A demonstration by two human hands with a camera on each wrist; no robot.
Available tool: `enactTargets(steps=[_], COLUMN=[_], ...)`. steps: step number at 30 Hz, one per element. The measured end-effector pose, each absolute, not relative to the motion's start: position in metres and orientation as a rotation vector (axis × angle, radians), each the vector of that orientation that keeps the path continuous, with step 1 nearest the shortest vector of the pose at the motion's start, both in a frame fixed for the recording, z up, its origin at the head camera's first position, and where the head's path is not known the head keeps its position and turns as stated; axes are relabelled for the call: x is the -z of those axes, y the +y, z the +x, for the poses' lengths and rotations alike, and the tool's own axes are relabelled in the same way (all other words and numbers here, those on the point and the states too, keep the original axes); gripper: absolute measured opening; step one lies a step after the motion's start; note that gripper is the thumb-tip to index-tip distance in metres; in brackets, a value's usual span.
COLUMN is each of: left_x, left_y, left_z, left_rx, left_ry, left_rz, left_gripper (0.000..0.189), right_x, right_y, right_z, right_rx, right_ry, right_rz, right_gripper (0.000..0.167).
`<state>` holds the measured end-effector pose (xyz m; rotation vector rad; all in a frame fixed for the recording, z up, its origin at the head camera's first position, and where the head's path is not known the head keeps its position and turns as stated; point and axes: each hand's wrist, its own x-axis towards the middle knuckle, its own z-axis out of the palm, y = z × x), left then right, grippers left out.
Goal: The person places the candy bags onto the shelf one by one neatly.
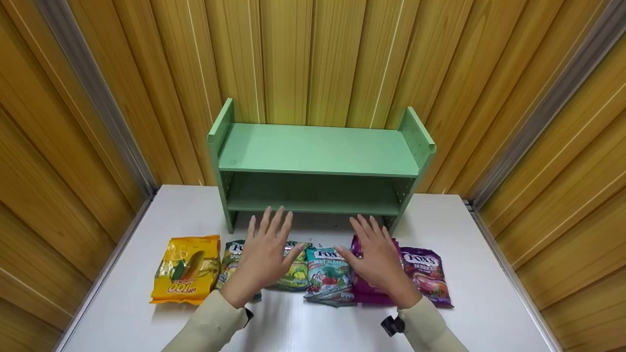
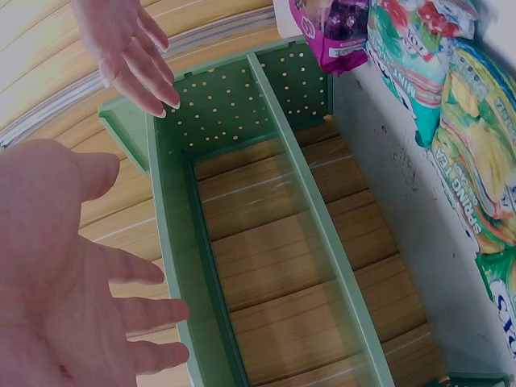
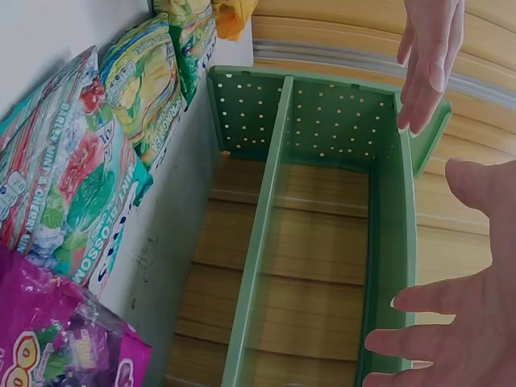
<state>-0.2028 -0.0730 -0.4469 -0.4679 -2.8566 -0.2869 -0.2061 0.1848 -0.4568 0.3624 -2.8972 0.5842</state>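
Observation:
My left hand (image 1: 266,256) is held with fingers spread above the row of candy bags, overlapping a green Fox's bag (image 1: 232,259) and a yellow-green Fox's bag (image 1: 296,274) in the head view. My right hand (image 1: 376,259), fingers also straight, overlaps a purple bag (image 1: 364,291). Between the hands lies a teal Fox's bag (image 1: 328,278). At the row's left end is a yellow bag (image 1: 188,269) with a mango picture, and at its right end a dark berry Fox's bag (image 1: 428,278). Both palms show bare in the wrist views.
Behind the bags stands a green two-tier shelf (image 1: 318,149) with raised side panels. It rests on a white table (image 1: 489,274). Wood-look panel walls (image 1: 332,63) enclose the back and both sides, with grey metal strips (image 1: 98,93) at the corners.

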Motion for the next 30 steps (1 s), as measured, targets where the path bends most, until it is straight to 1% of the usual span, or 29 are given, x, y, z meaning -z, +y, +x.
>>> enactTargets(steps=[13, 23, 30], left_x=[0.448, 0.457, 0.460], left_y=[-0.064, -0.054, -0.044], left_z=[-0.206, -0.207, -0.208], left_rx=[0.437, 0.452, 0.428], left_ry=[-2.874, -2.835, -2.792], left_rz=[-0.519, -0.538, -0.570], left_gripper=[0.075, 0.074, 0.072], right_x=[0.472, 0.488, 0.489], right_y=[0.205, 0.215, 0.222], right_z=[-0.204, -0.200, -0.200], right_rx=[-0.762, -0.969, -1.046], right_ry=[-2.869, -2.847, -2.817], right_rz=[0.297, 0.235, 0.185], right_gripper=[0.078, 0.065, 0.067])
